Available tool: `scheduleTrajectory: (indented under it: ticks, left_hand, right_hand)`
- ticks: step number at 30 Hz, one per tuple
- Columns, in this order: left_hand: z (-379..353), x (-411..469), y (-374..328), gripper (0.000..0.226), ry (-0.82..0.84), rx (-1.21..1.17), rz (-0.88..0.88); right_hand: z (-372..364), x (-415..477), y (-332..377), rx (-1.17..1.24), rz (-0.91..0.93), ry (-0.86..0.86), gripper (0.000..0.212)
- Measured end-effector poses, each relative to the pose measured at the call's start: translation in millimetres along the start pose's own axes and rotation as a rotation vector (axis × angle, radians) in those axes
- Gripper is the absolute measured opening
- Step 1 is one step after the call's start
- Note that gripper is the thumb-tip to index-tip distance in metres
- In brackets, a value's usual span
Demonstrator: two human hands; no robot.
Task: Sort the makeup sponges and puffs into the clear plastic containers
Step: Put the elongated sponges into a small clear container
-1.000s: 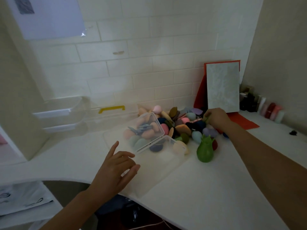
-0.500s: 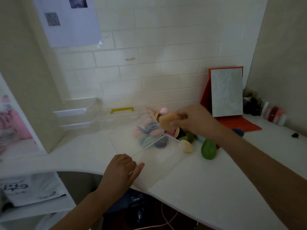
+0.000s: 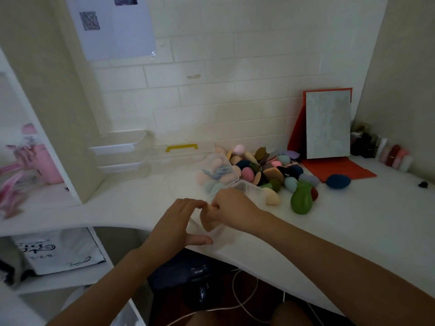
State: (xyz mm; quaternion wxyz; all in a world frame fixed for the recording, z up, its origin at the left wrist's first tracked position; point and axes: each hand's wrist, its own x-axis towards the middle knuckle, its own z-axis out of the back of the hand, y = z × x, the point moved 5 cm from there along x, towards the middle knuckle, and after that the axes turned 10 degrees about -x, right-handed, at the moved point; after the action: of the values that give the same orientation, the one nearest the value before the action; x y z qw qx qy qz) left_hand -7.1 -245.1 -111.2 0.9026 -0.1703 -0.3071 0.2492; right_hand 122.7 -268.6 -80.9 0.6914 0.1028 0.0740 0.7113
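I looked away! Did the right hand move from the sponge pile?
Yes. The right hand came toward the person, away from the pile, holding a tan sponge.

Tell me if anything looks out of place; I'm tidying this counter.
The dark blue egg-shaped sponge lies alone on the white counter, apart from the heap of coloured sponges, at the edge of the red sheet. It looks stray.

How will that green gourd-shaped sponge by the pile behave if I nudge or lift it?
The green sponge is probably light and squashy, like any makeup sponge. It stands upright on a wide rounded base with a narrow neck, so a side push may tip it and set it rolling. Its matte skin looks grippy, not slippery.
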Motion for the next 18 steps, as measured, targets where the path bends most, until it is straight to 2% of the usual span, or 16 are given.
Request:
scheduleTrajectory:
  ticks: [4, 8, 12, 14, 18]
  left_hand:
    - [-1, 2, 8, 0.092, -0.040, -0.055, 0.054]
    - [-6, 4, 6, 0.083, 0.002, -0.020, 0.010]
    - [-5, 7, 3, 0.084, -0.021, -0.077, 0.040]
    - [-4, 7, 3, 0.088, -0.019, -0.088, 0.042]
    - [-4, 8, 10, 0.084, 0.033, -0.069, 0.074]
  right_hand:
    - [-7, -4, 9, 0.050, 0.135, 0.134, 0.043]
    - [-12, -4, 8, 0.127, 0.183, 0.317, 0.024]
    - [-11, 9, 4, 0.191, 0.105, 0.157, 0.031]
    - [-13, 10, 7, 0.183, 0.110, 0.149, 0.035]
    - [-9, -2, 13, 0.054, 0.222, 0.408, 0.033]
